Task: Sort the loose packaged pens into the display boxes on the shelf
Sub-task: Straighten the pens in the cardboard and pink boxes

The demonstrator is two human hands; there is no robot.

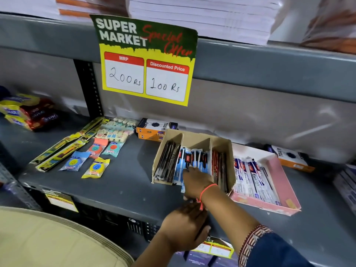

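Note:
A brown cardboard display box (221,145) with three compartments lies on the grey shelf (125,182). Its left compartment holds dark packaged pens (166,162), the middle one blue packaged pens (194,157), the right one red and dark packs (219,164). My right hand (196,183) rests palm down on the blue packs at the front of the middle compartment, fingers curled over them. My left hand (185,226) is at the shelf's front edge, just below my right wrist, closed around a few dark packs that are mostly hidden by its fingers.
A pink display box (279,178) with white and blue pen packs sits right of the cardboard box. Orange and black pen cartons (156,130) stand behind it. Erasers, sharpeners and pencil packs (92,151) lie to the left. A yellow price sign (148,62) hangs above.

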